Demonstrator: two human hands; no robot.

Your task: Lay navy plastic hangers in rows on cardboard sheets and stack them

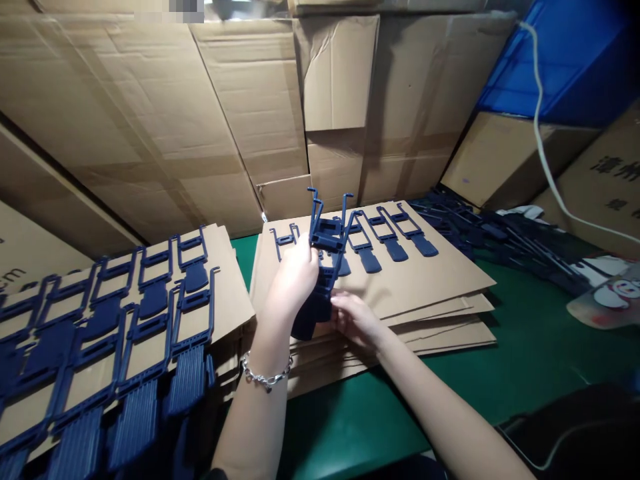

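Observation:
Dark blue plastic frames (327, 241), each with bent prongs at the top and a flat paddle-like end, are held upright over the middle cardboard sheet (415, 287). My left hand (296, 272) is closed around their left side; how many it grips I cannot tell. My right hand (356, 321) pinches the lower right edge near the paddle end (311, 320), its fingertips partly hidden. Behind them, similar frames (391, 243) lie in a row on the sheet, some covered by my left hand and the held pieces.
On the left, more blue frames (145, 347) lie in rows on another cardboard stack (230, 293). A loose pile of dark parts (480, 227) lies at the right on the green table (525, 353). Cardboard boxes (240, 100) wall off the back; a white cable (540, 120) hangs at right.

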